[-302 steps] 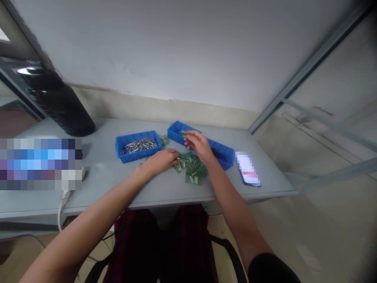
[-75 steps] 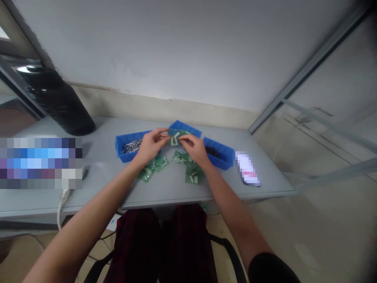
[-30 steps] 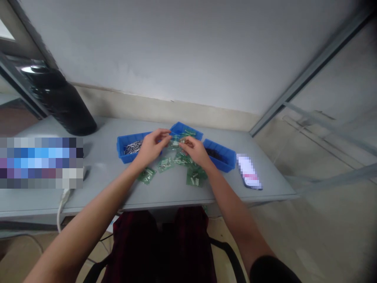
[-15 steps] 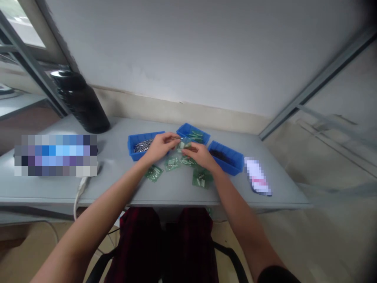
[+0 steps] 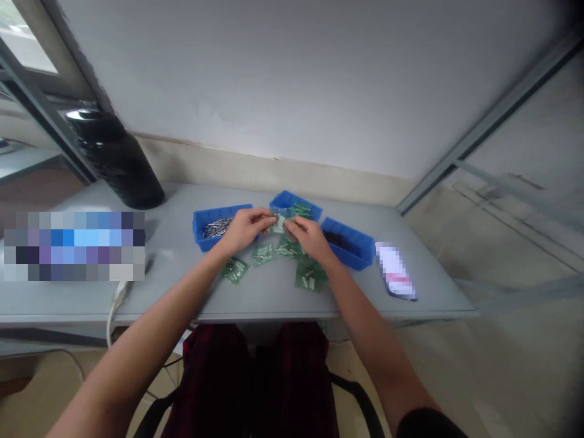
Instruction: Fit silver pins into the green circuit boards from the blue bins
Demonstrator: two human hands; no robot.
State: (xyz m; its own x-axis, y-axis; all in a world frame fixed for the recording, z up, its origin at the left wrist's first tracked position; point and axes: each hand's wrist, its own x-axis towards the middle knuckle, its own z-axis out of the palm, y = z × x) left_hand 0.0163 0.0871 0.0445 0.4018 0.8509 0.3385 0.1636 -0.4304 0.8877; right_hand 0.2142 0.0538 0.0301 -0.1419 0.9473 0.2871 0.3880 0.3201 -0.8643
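A small clear bag with pale pieces inside (image 5: 279,224) is pinched between my two hands above the desk. My left hand (image 5: 249,227) grips its left edge, and my right hand (image 5: 308,235) grips its right edge. Left of them sits a blue bin of metal screws (image 5: 201,233), partly covered by my left hand. Behind is a blue bin with green packets (image 5: 283,198); to the right, a blue bin of dark parts (image 5: 360,260). Several green-tinted filled bags lie on the desk in front, among them one at the left (image 5: 235,269) and one at the right (image 5: 308,277).
A large black bottle (image 5: 123,164) stands at the back left of the grey desk (image 5: 173,292). Blurred-out items (image 5: 75,243) and a white cable (image 5: 111,313) are on the left. A phone-like object (image 5: 395,271) lies at the right. Metal frame bars rise on both sides.
The view has shifted slightly, moving the scene a little left. Between my fingers the small bag now hangs more upright and flatter, with both hands still on it.
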